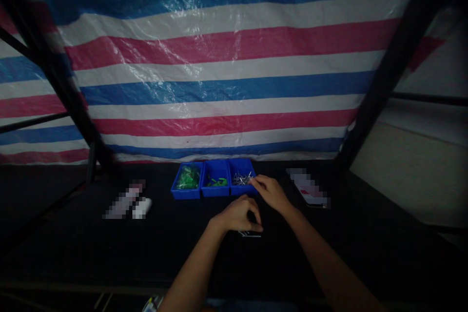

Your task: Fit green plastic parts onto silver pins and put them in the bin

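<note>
Three blue bins stand side by side at the back of the black table. The left bin (176, 186) holds a clear bag of green pieces, the middle bin (215, 192) a few loose green pieces, and the right bin (236, 190) a heap of thin silvery pins. At the right bin's right edge is my right hand (269, 191), its fingers pressed together; what they hold, if anything, is too small to tell. My left hand (241, 214) is curled over the tabletop in front of the bins, thumb and fingertip close together. Several thin silvery pins (251, 235) lie just under it.
A pixelated flat item (126, 201) and a white rounded object (142, 208) lie on the left of the table (164, 248). Another pixelated flat item (307, 188) lies at the right. Behind rises a striped sheet (219, 87) between dark frame posts.
</note>
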{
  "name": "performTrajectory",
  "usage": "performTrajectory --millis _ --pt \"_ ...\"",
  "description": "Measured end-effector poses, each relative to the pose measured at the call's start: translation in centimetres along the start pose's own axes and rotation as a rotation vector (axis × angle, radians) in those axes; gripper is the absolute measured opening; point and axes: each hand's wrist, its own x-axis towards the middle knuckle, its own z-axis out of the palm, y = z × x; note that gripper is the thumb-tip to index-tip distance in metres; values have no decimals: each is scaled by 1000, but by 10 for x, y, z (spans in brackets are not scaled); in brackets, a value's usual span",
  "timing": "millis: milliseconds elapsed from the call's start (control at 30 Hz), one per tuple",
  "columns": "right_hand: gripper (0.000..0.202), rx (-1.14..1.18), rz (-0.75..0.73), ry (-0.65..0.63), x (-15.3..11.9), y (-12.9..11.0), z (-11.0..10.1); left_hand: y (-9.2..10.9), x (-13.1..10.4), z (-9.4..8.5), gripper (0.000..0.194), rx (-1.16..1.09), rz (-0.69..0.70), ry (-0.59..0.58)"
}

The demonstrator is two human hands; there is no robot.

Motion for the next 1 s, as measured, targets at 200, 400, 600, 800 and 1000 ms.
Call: performTrajectory --millis 200,400,600,800,1000 --pt "29 97 -25 -57 -2 -7 5 -1 0 1 13 -36 4 11" --pt "32 247 83 60 -2 -12 2 -1 3 4 18 -225 -102 63" --pt "34 269 85 105 1 -9 1 -2 10 -2 31 -620 -229 359" --pt "34 382 100 80 2 -16 1 -6 12 -16 39 -855 -280 776" --pt "30 390 38 -25 0 -23 8 -5 11 -15 43 -965 -308 794"
